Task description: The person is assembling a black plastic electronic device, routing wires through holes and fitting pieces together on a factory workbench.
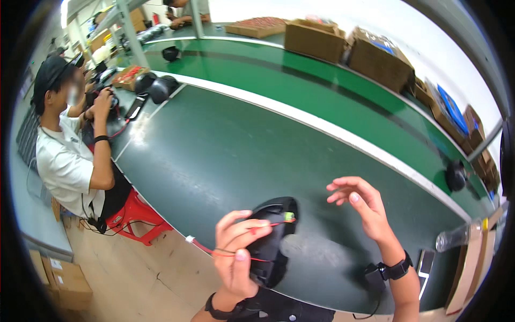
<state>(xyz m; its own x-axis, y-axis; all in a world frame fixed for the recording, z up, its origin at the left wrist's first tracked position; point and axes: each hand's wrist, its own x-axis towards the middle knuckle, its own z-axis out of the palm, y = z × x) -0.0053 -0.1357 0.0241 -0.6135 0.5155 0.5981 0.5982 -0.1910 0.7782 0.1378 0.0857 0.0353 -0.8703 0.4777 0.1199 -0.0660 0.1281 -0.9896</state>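
Observation:
Near the table's front edge, my left hand (236, 252) grips a black curved plastic shell (273, 249), tilted with its hollow side partly showing. Thin red wires (256, 260) run across the fingers of that hand, and their white connector (190, 239) dangles past the edge on the left. A small green part (289, 217) sits at the shell's upper end, with a wire leading to it. To the right, my right hand (358, 203) hovers over the table, fingers apart and nothing in them. The shell's left side is hidden behind my left hand.
The dark green table (225, 150) borders a green conveyor belt (300, 91) with cardboard boxes (314, 40) beyond it. At left a co-worker (70, 139) handles a dark part. A clear bottle (456, 238) and a phone (426, 263) lie at right; a black round shell (456, 175) rests on the belt.

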